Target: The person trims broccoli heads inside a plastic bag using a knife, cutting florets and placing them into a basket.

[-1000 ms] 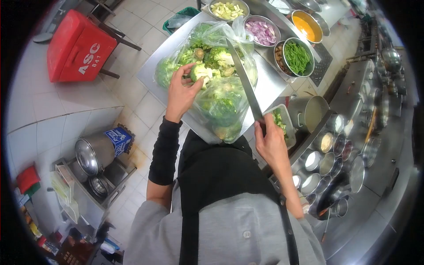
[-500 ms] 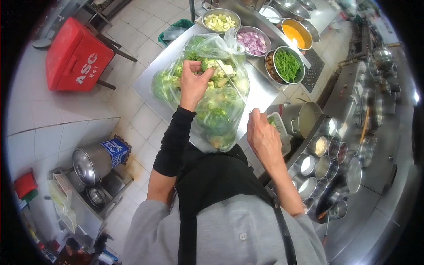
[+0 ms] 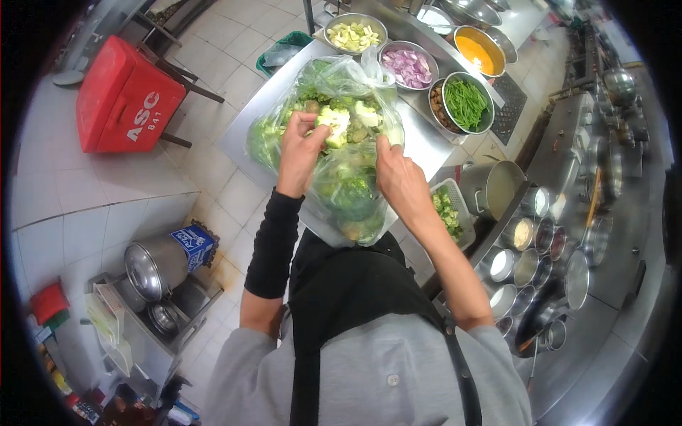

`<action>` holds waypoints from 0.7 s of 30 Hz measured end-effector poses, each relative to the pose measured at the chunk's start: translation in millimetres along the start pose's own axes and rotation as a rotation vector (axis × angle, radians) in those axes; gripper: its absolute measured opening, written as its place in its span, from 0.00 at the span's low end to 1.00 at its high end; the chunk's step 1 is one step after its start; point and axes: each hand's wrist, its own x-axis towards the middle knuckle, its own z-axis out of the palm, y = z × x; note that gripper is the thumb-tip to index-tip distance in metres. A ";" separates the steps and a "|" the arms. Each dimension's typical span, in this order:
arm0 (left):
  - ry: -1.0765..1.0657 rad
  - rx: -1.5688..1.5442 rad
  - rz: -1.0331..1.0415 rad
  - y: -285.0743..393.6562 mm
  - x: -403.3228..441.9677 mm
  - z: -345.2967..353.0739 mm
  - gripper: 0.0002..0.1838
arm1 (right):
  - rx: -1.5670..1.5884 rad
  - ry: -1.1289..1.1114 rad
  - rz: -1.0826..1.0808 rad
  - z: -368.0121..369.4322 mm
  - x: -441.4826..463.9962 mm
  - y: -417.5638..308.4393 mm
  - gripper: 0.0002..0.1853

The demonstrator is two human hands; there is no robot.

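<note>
My left hand (image 3: 300, 155) pinches a cut broccoli piece (image 3: 332, 128), its pale inner side facing up. Beneath it lies a clear plastic bag (image 3: 327, 167), opened out and full of broccoli, on a steel table (image 3: 245, 142). Close on the right, my right hand (image 3: 401, 174) is closed in a fist over the bag's right side. A thin knife blade showed from this fist a moment ago; now the blade is hard to make out. Right of my right forearm, a white plastic basket (image 3: 465, 221) holds broccoli florets (image 3: 446, 211).
Beyond the bag stand bowls of pale chopped vegetable (image 3: 353, 34), purple onion pieces (image 3: 408, 67) and green cut vegetable (image 3: 467, 103). A large pot (image 3: 497, 188) and several small tins line the stove side at right. A red box (image 3: 128, 96) stands left.
My right hand has moved up and left, from beside the table to the bag near my left hand. The left hand has turned, and the broccoli piece's pale face now shows.
</note>
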 end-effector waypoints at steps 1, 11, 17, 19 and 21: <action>0.008 -0.061 0.012 3.2 -6.7 -4.6 0.22 | 0.046 0.022 0.000 -0.6 1.6 -0.1 0.08; -0.150 -0.511 -0.101 40.1 -44.4 -52.0 0.36 | 0.369 0.037 -0.036 -0.5 -5.2 16.5 0.10; -0.157 -0.366 -0.019 36.2 -53.8 -35.9 0.37 | 0.343 0.035 0.013 -7.6 -11.8 6.0 0.11; -0.132 -0.230 0.051 36.7 -54.8 -30.0 0.37 | 0.317 0.041 -0.006 -6.3 -7.5 7.6 0.11; -0.158 -0.227 -0.007 43.6 -58.8 -28.1 0.37 | 0.347 0.041 0.000 -5.7 -6.7 7.8 0.11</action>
